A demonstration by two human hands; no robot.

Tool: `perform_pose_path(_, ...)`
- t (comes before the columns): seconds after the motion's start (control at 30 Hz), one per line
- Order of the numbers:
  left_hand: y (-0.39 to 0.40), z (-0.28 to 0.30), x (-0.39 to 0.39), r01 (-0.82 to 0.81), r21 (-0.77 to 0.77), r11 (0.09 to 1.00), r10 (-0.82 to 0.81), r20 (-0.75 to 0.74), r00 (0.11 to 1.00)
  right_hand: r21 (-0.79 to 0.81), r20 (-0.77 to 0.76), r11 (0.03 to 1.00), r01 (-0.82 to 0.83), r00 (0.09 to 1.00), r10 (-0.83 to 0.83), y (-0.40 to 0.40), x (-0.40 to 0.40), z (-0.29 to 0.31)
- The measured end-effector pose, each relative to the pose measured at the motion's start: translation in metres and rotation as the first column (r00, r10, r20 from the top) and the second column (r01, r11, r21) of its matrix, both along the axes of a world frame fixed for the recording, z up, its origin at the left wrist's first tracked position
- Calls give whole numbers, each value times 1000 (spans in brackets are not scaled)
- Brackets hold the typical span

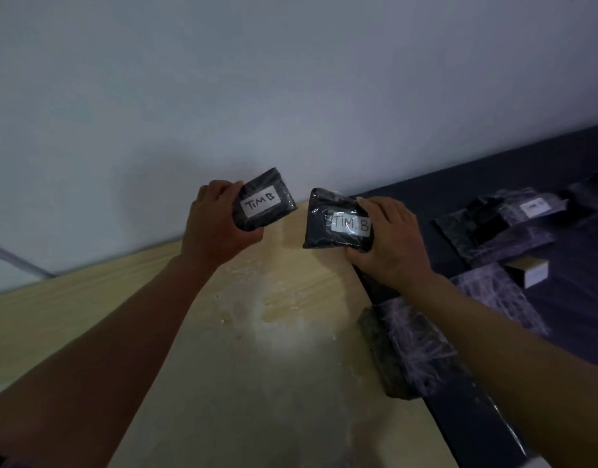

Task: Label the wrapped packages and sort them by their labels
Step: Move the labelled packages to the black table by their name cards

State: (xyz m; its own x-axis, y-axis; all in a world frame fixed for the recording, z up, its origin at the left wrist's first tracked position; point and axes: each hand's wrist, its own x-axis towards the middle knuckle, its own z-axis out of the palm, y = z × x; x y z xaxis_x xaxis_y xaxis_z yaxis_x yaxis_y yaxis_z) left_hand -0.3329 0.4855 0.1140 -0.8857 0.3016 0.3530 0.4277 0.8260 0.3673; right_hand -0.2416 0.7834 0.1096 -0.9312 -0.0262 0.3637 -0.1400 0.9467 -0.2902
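Above the pale counter (223, 383), each hand, left hand (216, 228) and right hand (388, 241), grips a "TIM B" package (262, 204), (334, 219); slick wrap could slip, dropping one into the wrong pile.

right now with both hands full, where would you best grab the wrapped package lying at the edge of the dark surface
Probably across the narrow width of the wrapped package, near its middle, coming from above. It lies flat and long, partly under the right forearm, overhanging the dark surface onto the wooden floor, so its long sides look reachable.

Dim room with a plain pale wall (290, 79).
A light wooden table (88, 315) meets it; a dark surface (459, 184) lies right.
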Motion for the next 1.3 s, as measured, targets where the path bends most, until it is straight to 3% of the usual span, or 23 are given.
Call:
perform_pose_path(0.47,147,66,88,168,-21,986,-170,-157,973,18,-95,991,130,987,-127,147,109,62)
perform_pose_path(0.93,396,88,188,255,63,965,-246,-130,961,-36,-117,962,270,955,-272,374,235,90)
perform_pose_path(1.3,530,93,188,318,86,944,-302,-161,940,-89,-107,943,321,938,-329,488,251,90)
